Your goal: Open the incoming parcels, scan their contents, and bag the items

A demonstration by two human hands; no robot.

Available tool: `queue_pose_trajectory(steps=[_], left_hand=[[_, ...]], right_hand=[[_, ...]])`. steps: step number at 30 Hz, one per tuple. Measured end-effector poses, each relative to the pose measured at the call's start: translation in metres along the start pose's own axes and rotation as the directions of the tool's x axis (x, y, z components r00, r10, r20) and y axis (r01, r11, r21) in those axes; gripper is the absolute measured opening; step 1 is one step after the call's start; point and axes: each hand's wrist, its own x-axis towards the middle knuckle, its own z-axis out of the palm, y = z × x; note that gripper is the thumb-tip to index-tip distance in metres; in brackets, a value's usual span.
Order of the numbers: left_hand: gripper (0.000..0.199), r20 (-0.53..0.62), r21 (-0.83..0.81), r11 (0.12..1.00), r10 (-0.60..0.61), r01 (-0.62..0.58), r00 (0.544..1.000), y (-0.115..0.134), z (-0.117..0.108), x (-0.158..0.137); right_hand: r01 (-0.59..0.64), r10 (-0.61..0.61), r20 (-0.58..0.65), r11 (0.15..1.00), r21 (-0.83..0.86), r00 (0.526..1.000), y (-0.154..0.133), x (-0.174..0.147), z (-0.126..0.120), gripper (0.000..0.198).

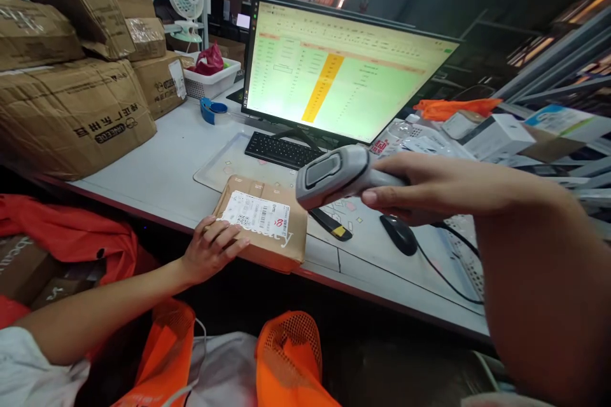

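Observation:
My right hand (420,187) is wrapped round the handle of a grey barcode scanner (334,172), thumb along its near side. The scanner's head points left, above the right part of a small brown cardboard box (296,229). That box lies at the table's front edge and juts slightly over it. A white shipping label (258,213) with barcodes covers much of its top. At the box's left front corner, my left hand (212,251) grips it, fingers bent over the top and touching the label's edge; the thumb is hidden. A black box cutter (331,224) lies just right of the box.
Behind the box stand a black keyboard (284,149) and a lit monitor (338,70). A corded mouse (398,234) lies on the right. Large cartons (71,114) are stacked at left, near a blue tape dispenser (212,110) and white basket (212,81). Small boxes (496,138) crowd the right.

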Motion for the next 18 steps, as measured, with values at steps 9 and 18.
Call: queue_pose_trajectory(steps=[9,18], left_hand=[[0.047,-0.019,-0.018,1.0,-0.018,0.018,1.0,0.003,0.001,-0.004],[0.106,0.41,-0.212,0.962,-0.072,0.172,0.909,-0.082,-0.036,0.092]], right_hand=[[0.27,-0.051,0.578,0.915,-0.3,0.815,-0.061,0.011,0.034,0.052],[0.278,-0.056,0.344,0.718,-0.639,0.937,0.052,0.004,0.016,0.039]])
